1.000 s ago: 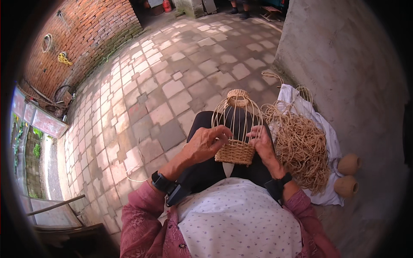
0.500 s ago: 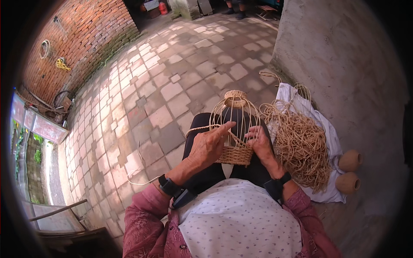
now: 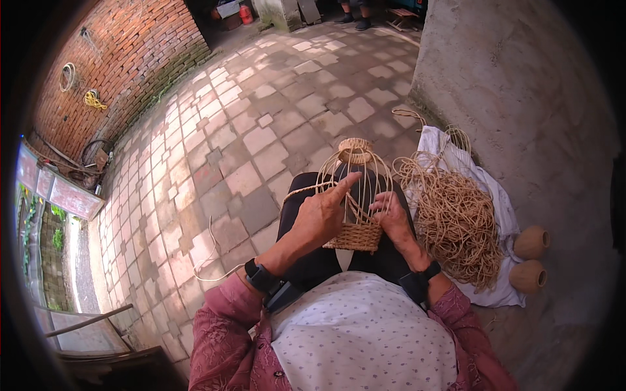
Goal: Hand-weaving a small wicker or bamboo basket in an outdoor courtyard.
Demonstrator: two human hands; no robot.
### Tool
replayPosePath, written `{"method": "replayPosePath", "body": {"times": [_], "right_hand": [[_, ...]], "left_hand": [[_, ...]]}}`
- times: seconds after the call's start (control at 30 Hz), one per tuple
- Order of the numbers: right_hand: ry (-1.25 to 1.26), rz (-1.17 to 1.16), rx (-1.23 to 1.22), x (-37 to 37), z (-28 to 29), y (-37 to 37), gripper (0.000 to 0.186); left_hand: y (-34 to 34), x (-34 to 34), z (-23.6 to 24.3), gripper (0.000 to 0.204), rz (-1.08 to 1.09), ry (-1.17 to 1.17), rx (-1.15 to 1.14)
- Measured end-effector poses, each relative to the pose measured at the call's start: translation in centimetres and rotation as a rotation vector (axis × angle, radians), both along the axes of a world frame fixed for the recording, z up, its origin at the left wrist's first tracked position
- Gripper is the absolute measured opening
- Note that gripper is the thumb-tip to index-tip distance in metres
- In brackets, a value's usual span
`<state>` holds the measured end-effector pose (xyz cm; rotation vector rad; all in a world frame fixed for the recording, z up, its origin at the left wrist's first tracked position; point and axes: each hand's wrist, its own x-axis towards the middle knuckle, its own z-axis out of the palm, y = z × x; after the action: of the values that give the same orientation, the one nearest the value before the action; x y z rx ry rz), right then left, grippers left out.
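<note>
A wicker basket (image 3: pixel 355 237) sits on my lap, its lower part closely woven. Thin bare stakes (image 3: pixel 368 179) bow upward from it to a narrow woven ring (image 3: pixel 355 150). My left hand (image 3: pixel 318 215) is at the basket's left side, index finger stretched across the stakes and the other fingers curled, partly hidden. A twisted straw cord (image 3: pixel 301 191) runs from my left thigh behind that hand and on among the stakes. My right hand (image 3: pixel 392 215) is closed at the right side, its bent fingers on the stakes just above the weave.
To my right a heap of tangled cord (image 3: pixel 456 228) lies on a white sack (image 3: pixel 505 225), beside two round clay-coloured pots (image 3: pixel 527 277). A concrete wall (image 3: pixel 515 98) rises behind them. A loose strand (image 3: pixel 215 277) lies on the paving at left. Another person's legs (image 3: pixel 355 14) show far back.
My left hand has turned slightly, its index finger now pointing more upward and its wrist a little further right. The basket has shifted slightly left; my right hand stays at its side.
</note>
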<state>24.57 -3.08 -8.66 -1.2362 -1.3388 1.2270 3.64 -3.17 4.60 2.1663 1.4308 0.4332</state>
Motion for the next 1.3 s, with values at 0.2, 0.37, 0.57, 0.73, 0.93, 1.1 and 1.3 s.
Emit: {"method": "replayPosePath", "body": {"times": [0.2, 0.37, 0.57, 0.73, 0.93, 1.1, 1.3], "right_hand": [[0.054, 0.021, 0.023, 0.0, 0.0, -0.2, 0.041], [0.062, 0.018, 0.001, -0.1, 0.4, -0.3, 0.040], [0.009, 0.015, 0.055, 0.0, 0.5, -0.1, 0.039], [0.001, 0.009, 0.024, -0.2, 0.2, -0.2, 0.038], [-0.038, -0.001, 0.033, -0.2, 0.2, -0.2, 0.036], [-0.059, -0.018, 0.038, -0.3, 0.6, -0.1, 0.034], [-0.024, -0.023, -0.001, -0.5, 1.0, -0.3, 0.033]], "left_hand": [[1.1, 0.1, -2.4, 0.069, 0.016, -0.383, -0.059], [1.4, 1.3, -2.4, 0.056, 0.087, -0.357, -0.013], [0.1, 0.9, -2.3, 0.044, 0.104, -0.220, 0.142], [-0.5, 1.7, -2.3, 0.038, 0.156, -0.062, 0.256], [0.8, 2.4, -1.7, 0.040, 0.161, 0.126, 0.215], [1.2, -0.2, -1.2, 0.030, 0.010, -0.205, -0.003], [-0.8, -1.4, -1.7, 0.012, 0.009, -0.268, 0.201]]}}
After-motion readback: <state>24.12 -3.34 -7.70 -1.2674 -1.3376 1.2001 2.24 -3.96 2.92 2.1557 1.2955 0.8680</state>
